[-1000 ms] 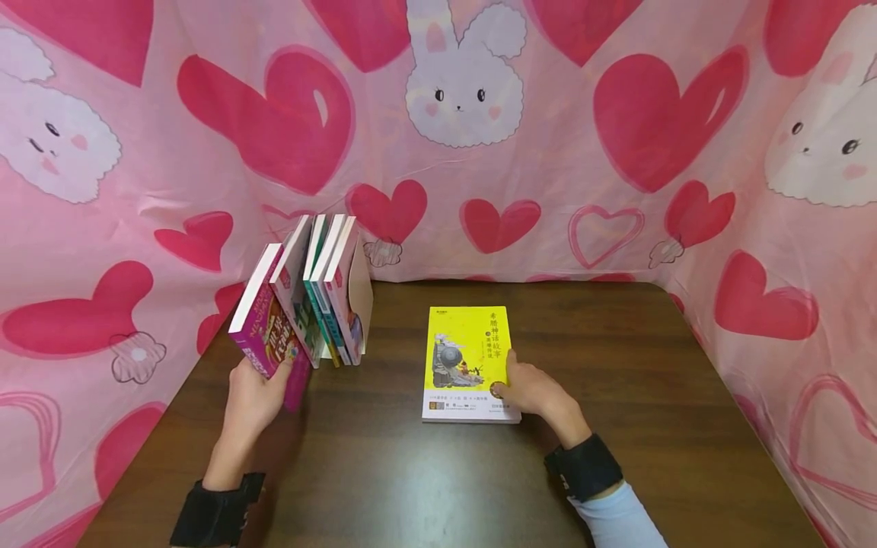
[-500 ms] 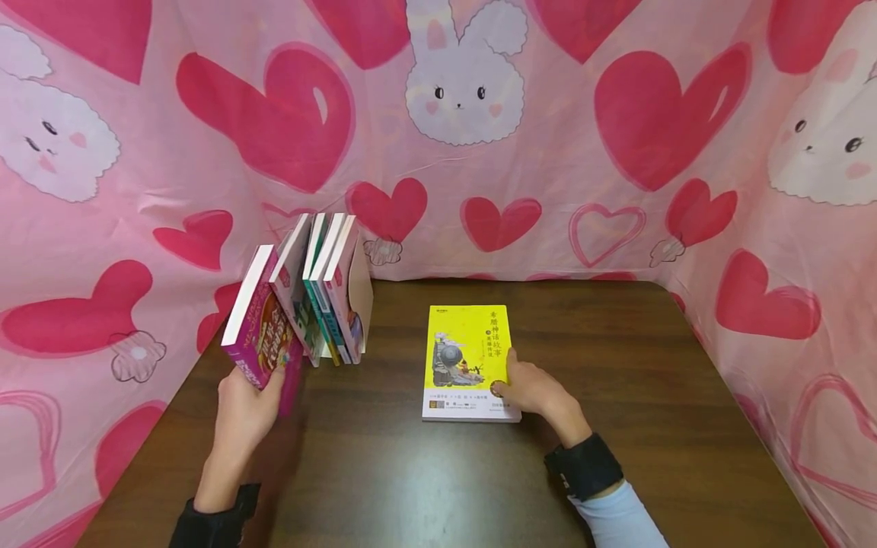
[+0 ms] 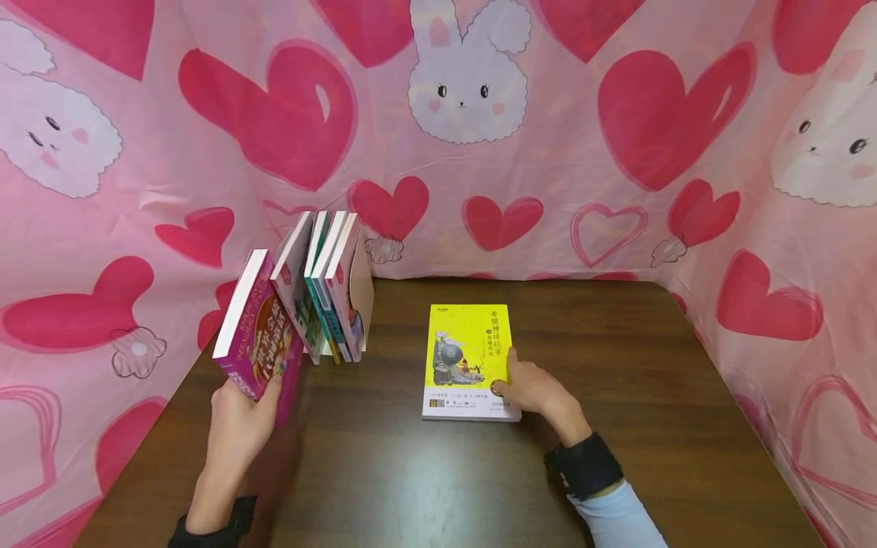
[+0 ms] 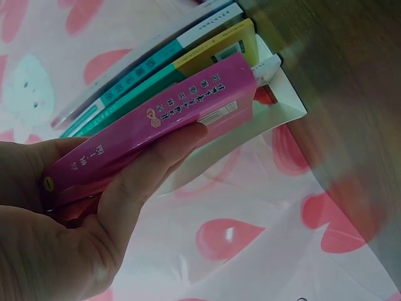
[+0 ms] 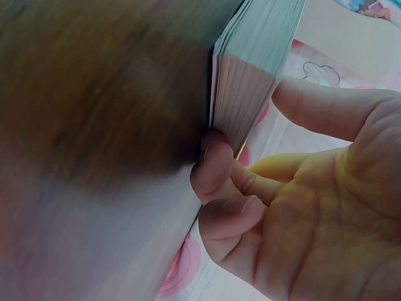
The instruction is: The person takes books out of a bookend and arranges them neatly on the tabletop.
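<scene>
- While left hand (image 3: 241, 417) grips tilted pink book (image 3: 255, 333), book row (image 3: 325, 293) stands just beyond it.
- Right hand (image 3: 535, 392) pinches yellow book (image 3: 467, 358) edge, thumb on top.

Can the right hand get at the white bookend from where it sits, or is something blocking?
Probably yes. The right hand rests at the yellow book's edge, with bare table between it and the white bookend. The upright books lean on the bookend's far side.

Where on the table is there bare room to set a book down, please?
The table is bare right of the yellow book and along the front edge between the hands. The back left is crowded: the book row, and the pink book in the left hand.
</scene>
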`<state>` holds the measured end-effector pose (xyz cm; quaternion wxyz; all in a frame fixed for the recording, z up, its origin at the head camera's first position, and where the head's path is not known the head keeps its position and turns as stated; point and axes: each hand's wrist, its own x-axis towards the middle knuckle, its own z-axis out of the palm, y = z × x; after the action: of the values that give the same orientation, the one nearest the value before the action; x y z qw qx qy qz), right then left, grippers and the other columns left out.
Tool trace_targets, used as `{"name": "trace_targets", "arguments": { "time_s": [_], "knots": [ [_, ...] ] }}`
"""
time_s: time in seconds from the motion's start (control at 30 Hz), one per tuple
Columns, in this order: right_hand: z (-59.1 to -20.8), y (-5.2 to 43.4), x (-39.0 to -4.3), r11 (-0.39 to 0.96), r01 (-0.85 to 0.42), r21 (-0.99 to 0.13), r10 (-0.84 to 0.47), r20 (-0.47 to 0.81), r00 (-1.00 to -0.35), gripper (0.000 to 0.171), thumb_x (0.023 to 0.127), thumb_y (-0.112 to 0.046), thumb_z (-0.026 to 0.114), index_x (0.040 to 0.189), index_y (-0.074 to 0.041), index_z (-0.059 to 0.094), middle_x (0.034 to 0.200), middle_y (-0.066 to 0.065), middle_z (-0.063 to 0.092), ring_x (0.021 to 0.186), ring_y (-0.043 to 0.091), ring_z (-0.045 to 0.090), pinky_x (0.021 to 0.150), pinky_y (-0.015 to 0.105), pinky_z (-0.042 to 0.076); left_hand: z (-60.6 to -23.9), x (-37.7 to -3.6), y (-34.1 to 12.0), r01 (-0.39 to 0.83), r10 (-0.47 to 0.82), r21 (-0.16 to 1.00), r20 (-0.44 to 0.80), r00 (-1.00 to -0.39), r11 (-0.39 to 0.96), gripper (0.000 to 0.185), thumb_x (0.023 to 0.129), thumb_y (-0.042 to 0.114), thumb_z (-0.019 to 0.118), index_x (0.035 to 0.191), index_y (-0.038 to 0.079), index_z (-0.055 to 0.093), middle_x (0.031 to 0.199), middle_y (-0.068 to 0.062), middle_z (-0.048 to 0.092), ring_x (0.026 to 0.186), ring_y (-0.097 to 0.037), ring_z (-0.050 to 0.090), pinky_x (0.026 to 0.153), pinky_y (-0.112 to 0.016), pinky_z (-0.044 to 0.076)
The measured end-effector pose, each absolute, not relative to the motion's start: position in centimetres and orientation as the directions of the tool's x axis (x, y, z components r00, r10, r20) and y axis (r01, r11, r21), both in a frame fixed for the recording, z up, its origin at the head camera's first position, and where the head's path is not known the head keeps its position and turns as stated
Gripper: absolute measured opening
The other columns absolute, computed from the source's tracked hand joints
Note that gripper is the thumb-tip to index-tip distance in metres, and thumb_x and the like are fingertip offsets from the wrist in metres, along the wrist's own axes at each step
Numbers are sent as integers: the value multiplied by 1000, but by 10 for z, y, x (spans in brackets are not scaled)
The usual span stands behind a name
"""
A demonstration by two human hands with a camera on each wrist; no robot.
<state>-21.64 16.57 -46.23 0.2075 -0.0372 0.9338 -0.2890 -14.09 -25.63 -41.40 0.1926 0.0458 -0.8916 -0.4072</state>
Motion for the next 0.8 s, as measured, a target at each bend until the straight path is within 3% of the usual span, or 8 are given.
{"name": "trace_targets", "arguments": {
  "time_s": [0.37, 0.8],
  "knots": [
    [-459, 165, -214, 822, 53, -567, -193, -365, -911, 84, 100, -28, 73, 158, 7, 24, 88, 11, 56, 74, 27, 56, 70, 38, 47, -407, -128, -249, 72, -260, 734, 329, -908, 676, 46, 101, 8, 66, 141, -13, 54, 129, -38, 63, 112, -54, 66, 90, -67, 53],
    [-459, 164, -214, 824, 43, -564, -201, -362, -910, 84, 100, -26, 72, 157, 11, 24, 87, 12, 54, 73, 27, 54, 70, 39, 46, -399, -108, -243, 53, -273, 720, 329, -904, 692, 44, 100, 6, 68, 138, -13, 56, 127, -38, 64, 110, -54, 68, 88, -67, 54]
  ]
}}
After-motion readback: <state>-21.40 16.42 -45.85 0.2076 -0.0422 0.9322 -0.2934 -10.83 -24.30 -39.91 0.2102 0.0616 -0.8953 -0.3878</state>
